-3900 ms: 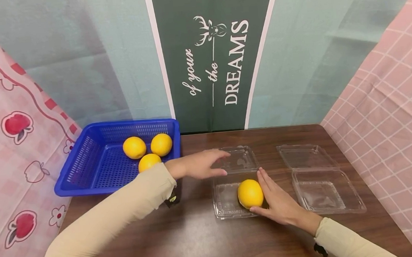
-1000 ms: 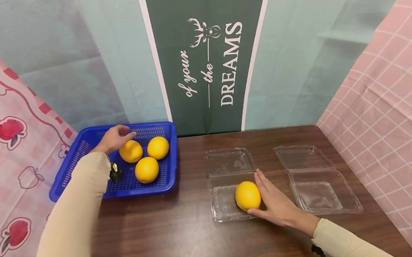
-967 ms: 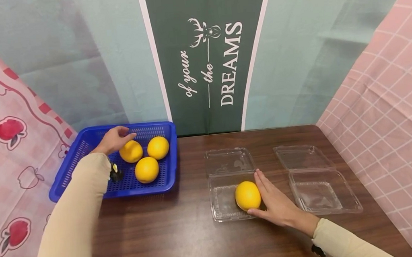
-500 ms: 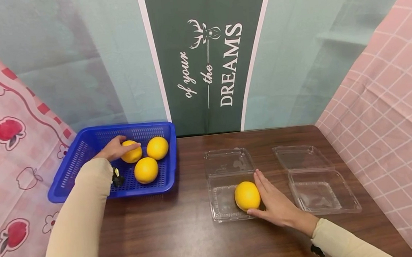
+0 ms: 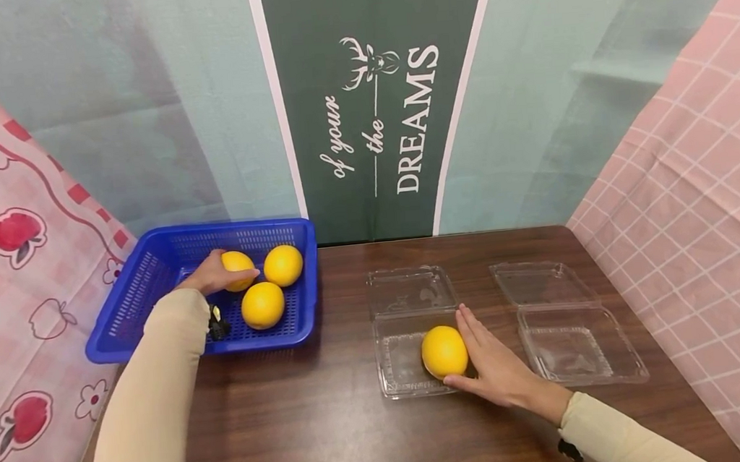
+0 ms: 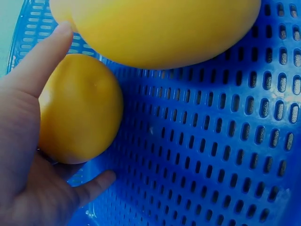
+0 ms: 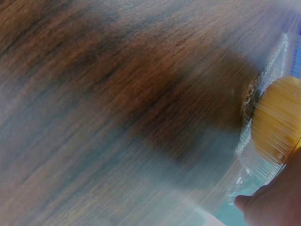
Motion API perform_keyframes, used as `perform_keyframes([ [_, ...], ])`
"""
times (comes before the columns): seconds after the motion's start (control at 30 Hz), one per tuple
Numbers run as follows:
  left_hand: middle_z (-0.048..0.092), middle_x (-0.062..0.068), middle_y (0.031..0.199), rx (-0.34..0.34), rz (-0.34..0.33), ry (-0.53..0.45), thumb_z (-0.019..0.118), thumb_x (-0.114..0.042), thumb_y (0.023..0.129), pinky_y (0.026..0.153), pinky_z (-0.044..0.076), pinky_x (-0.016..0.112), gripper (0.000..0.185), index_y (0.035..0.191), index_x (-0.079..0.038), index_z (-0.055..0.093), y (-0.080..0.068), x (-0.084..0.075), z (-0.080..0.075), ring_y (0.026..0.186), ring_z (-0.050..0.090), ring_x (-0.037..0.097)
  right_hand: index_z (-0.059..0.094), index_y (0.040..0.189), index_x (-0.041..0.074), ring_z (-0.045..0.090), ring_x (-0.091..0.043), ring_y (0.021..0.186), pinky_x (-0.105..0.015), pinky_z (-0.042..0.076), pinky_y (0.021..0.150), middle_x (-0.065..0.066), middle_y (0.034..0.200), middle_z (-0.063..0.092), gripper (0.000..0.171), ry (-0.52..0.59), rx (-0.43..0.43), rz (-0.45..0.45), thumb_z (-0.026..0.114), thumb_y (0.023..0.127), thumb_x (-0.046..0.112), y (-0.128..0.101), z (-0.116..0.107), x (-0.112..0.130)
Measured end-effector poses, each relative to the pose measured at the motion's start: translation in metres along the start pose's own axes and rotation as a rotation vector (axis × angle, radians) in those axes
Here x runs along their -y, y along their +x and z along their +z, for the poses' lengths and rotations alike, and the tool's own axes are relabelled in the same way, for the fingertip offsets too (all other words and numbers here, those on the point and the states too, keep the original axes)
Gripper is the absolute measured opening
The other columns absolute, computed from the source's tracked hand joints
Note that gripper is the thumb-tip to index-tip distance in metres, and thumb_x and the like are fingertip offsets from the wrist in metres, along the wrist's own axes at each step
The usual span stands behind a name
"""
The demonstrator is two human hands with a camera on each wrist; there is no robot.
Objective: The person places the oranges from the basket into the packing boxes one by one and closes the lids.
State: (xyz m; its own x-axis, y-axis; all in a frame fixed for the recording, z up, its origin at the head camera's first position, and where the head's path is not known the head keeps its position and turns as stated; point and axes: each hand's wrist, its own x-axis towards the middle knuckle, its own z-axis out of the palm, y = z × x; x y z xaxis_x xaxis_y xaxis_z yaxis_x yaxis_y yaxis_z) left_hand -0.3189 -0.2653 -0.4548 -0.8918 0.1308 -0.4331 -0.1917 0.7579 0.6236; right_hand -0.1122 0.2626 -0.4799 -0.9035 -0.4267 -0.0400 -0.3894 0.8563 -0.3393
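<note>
One thumb and the fingers of your left hand are wrapped about the rear-left fruit, the thumb across its near side and most fingers hidden behind it; how firmly they press cannot be told from either view. Your right hand rests against the right side of the boxed fruit, fingers straight and together, thumb apart, probably to stop it rolling in the left clear box. The left hand reaches in from the left, likely because the rear-right fruit and front fruit crowd the other sides. All three of these sit in the right half of the blue basket, at the back-left corner of the worktop, whose walls would keep round things gathered. The left clear box's lid lies back toward the worktop's back edge, presumably leaving the base reachable from above; the right clear box lies likewise, nearer the right edge. A second ago your left thumb was poised above the rear-left fruit; now it has come down across it. Your right hand and the boxed fruit show no clear change.
</note>
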Motion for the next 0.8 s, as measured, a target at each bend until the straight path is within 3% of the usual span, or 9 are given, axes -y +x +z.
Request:
perform_keyframes([
  [0.33,0.032,0.040,0.139,-0.066,0.014,-0.039,0.077,-0.045,0.089,0.111,0.035,0.062,0.113,0.150,0.017,0.005,0.004,0.003,0.010,0.121,0.043,0.050,0.013,0.159,-0.008,0.022,-0.043,0.151,-0.058,0.031,0.114,-0.027,0.166,0.008,0.113,0.005,-0.002,-0.013,0.063,0.090,0.066,0.003,-0.003,-0.004],
  [0.8,0.036,0.039,0.134,-0.081,0.007,-0.029,0.077,-0.037,0.089,0.109,0.039,0.061,0.106,0.149,0.018,0.008,0.002,-0.001,0.010,0.117,0.046,0.050,0.017,0.157,-0.010,0.026,-0.044,0.149,-0.060,0.032,0.112,-0.029,0.165,0.013,0.113,0.001,-0.034,-0.029,0.066,0.089,0.065,0.003,-0.006,-0.002],
])
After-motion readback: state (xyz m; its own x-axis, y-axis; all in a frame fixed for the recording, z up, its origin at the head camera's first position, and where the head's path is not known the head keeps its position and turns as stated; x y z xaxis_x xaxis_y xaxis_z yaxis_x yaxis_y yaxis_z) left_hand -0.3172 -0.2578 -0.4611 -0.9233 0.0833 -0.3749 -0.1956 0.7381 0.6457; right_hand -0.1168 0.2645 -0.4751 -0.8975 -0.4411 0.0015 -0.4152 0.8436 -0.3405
